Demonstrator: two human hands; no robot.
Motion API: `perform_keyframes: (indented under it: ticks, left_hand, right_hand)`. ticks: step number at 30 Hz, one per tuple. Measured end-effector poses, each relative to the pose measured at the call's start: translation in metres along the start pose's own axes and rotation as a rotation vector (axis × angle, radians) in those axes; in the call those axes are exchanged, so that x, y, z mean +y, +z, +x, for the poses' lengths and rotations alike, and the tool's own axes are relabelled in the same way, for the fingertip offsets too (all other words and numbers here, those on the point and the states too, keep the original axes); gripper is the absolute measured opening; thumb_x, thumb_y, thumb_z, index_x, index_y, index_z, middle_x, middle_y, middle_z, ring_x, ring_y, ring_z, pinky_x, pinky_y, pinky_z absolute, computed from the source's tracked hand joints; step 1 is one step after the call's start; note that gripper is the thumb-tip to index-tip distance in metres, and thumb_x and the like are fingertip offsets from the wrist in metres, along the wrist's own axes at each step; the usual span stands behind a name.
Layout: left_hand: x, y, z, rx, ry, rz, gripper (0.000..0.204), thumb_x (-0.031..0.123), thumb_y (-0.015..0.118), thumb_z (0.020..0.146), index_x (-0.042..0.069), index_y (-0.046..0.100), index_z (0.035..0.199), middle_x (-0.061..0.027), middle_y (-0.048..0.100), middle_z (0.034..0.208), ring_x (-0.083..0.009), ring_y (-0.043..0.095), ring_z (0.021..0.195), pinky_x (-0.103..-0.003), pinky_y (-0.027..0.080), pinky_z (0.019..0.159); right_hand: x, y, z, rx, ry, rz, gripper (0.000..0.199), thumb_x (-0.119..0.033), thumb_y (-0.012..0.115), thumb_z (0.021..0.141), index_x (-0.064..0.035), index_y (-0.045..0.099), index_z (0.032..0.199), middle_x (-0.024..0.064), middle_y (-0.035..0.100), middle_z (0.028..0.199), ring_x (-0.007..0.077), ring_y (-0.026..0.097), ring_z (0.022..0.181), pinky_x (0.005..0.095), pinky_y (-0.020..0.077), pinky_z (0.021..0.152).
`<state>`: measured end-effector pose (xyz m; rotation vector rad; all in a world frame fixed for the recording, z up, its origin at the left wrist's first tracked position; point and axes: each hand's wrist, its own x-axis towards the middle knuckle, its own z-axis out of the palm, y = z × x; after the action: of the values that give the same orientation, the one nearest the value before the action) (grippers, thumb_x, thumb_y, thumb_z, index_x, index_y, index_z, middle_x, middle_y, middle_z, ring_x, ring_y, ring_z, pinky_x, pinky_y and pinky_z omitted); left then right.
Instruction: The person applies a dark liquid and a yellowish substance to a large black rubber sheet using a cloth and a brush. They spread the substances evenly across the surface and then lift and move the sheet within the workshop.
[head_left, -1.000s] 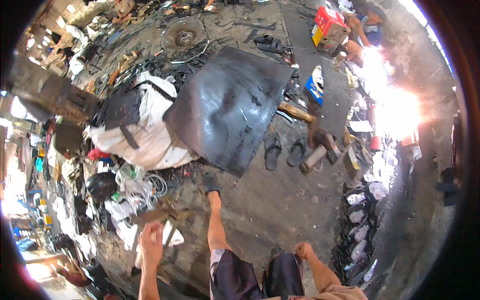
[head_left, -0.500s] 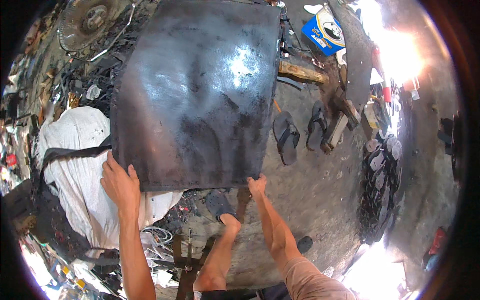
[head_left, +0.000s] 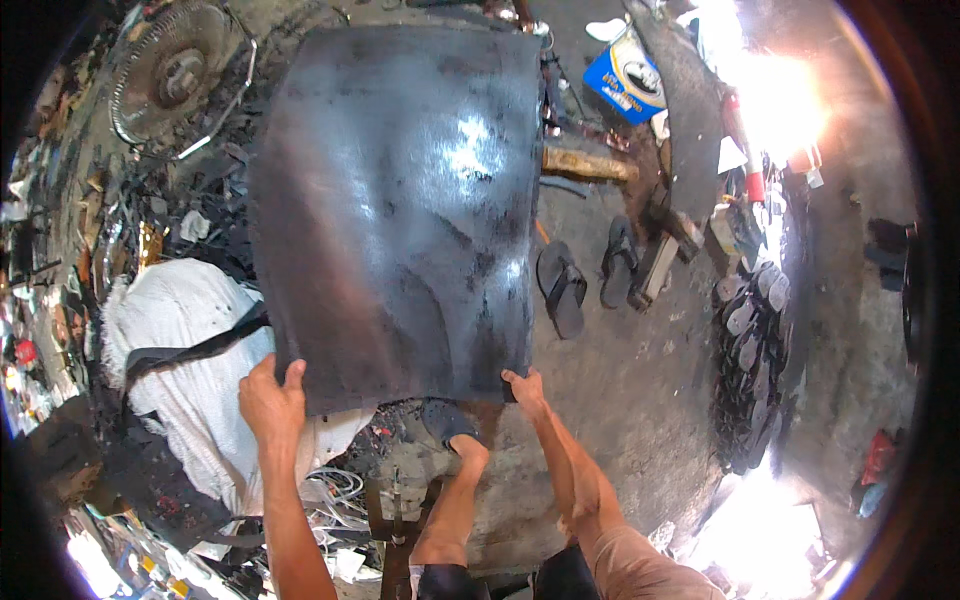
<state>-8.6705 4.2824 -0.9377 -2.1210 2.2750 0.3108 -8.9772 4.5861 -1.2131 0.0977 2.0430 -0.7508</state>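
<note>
A large, black, shiny rubber-like sheet (head_left: 400, 210) spreads out in front of me, with glare across its upper part. Its near left corner is in my left hand (head_left: 272, 402), closed with the thumb on top and the other fingers partly hidden at the edge. At the near right corner, my right hand (head_left: 526, 388) pinches the sheet between thumb and fingers. The near part ripples slightly between both hands. A white woven sack (head_left: 180, 330) with a black strap (head_left: 195, 350) across it lies beside my left hand, partly covered by the sheet.
A round fan grille (head_left: 175, 75) and dark scraps lie at the far left. To the right are flip-flops (head_left: 562, 290), a wooden handle (head_left: 590, 165), a blue-and-white tin (head_left: 625, 80) and a heap of dark sole-shaped pieces (head_left: 745, 370). My foot (head_left: 450, 425) is below the sheet.
The sheet's near edge and both hands have come lower in the view, and the far edge now shows fully. The surroundings have shifted a little as my head moved. Both hands keep their hold.
</note>
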Motion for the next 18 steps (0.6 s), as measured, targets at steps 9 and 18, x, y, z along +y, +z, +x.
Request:
perform_keyframes:
  ticks: [9,18]
  left_hand:
    - [0.129,-0.167,0.034,-0.004,-0.004,-0.187,0.031,0.028,0.077,0.089,-0.001,0.074,0.100,-0.0258,0.073,0.092,-0.0483,0.068,0.090,-0.055,0.051,0.079]
    - [0.124,-0.389,0.100,0.361,0.190,-0.038,0.050,0.035,0.082,0.082,-0.007,0.075,0.108,-0.0283,0.073,0.104,-0.0421,0.070,0.099,-0.049,0.053,0.089]
  right_hand:
    - [-0.202,-0.097,-0.143,-0.117,-0.390,-0.310,0.033,-0.026,0.068,0.094,0.0062,0.065,0.097,0.0276,0.067,0.086,0.0422,0.064,0.081,0.0485,0.0490,0.078]
    - [-0.384,-0.223,-0.258,-0.287,-0.737,-0.347,0.033,-0.022,0.072,0.091,0.0070,0.058,0.085,0.0215,0.054,0.073,0.0249,0.054,0.069,0.0443,0.0460,0.068]
